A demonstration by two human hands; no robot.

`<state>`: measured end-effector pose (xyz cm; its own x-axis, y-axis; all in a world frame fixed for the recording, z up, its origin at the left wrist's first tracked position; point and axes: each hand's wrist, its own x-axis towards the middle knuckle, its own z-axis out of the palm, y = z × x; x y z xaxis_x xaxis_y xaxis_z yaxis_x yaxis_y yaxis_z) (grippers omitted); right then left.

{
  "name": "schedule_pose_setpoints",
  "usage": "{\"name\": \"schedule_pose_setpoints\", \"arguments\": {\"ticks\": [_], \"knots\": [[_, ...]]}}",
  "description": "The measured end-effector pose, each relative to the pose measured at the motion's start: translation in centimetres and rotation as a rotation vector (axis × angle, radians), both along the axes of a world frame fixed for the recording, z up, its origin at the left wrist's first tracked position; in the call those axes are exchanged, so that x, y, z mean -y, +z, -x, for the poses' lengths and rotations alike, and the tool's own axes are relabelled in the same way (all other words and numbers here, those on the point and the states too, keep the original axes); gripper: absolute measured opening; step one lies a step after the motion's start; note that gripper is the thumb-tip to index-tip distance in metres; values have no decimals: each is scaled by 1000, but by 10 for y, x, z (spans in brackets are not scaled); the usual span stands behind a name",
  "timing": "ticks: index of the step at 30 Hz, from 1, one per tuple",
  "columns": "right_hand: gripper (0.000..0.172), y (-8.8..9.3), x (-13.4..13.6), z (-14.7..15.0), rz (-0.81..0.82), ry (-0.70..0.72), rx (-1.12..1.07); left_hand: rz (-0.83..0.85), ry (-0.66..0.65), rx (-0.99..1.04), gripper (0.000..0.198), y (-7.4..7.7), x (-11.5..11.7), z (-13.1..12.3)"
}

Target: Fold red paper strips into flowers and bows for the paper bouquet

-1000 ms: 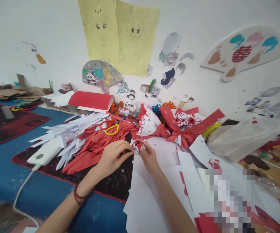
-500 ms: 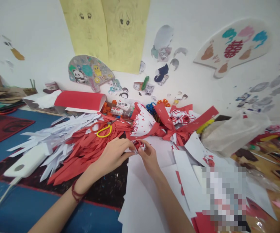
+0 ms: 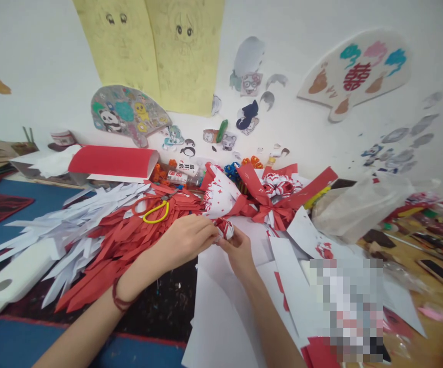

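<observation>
Between my two hands, above the white paper sheets (image 3: 225,301), is a small red-and-white paper flower (image 3: 224,228). My left hand (image 3: 193,237), with a dark red cord on its wrist, pinches the flower's left side. On the right side, my right hand (image 3: 239,248) grips it between thumb and fingers. Scissors (image 3: 156,211) with yellow and orange handles lie on a heap of red paper strips (image 3: 117,240), left of my hands. White paper strips (image 3: 75,214) spread farther left. Behind the hands stand paper-wrapped red-and-white bouquets (image 3: 225,194).
A white power strip (image 3: 14,273) with a cord lies at the left. A rolled red sheet (image 3: 114,162) and a plastic bottle (image 3: 183,176) sit along the wall. To the right are a translucent plastic bag (image 3: 348,209), a phone (image 3: 442,276) and a blurred-out patch.
The view has shifted slightly, so most things appear farther left. My fingers have moved on the paper flower, which now shows more of its white side. Both hands keep hold of it.
</observation>
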<state>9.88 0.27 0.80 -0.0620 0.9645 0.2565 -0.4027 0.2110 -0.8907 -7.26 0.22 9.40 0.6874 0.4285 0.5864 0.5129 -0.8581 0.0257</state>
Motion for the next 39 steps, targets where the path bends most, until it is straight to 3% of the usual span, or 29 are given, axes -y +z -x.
{"name": "schedule_pose_setpoints", "arguments": {"ticks": [4, 6, 8, 13, 18, 24, 34, 39], "knots": [[35, 1, 1, 0, 6, -56, -31, -254, -117, 18, 22, -7, -2, -3], [34, 2, 1, 0, 7, -71, -47, -288, -150, 48, 19, -11, -5, -4], [34, 4, 1, -3, -2, -83, -49, -163, -125, 112, 15, -11, -7, -6], [54, 4, -2, -11, -26, -120, 10, 486, 16, 288, 21, -1, -12, -14], [60, 3, -3, -16, -31, -131, 64, 659, -32, 324, 18, 3, -17, -14], [59, -2, -4, -16, -53, -112, 76, 609, -26, 240, 16, -2, -21, -10], [58, -7, -6, -12, -6, -101, -27, 175, 77, 94, 25, -15, -15, -21], [50, -6, -6, -10, -19, -71, -68, 331, -10, 273, 17, -12, -16, -16]]}}
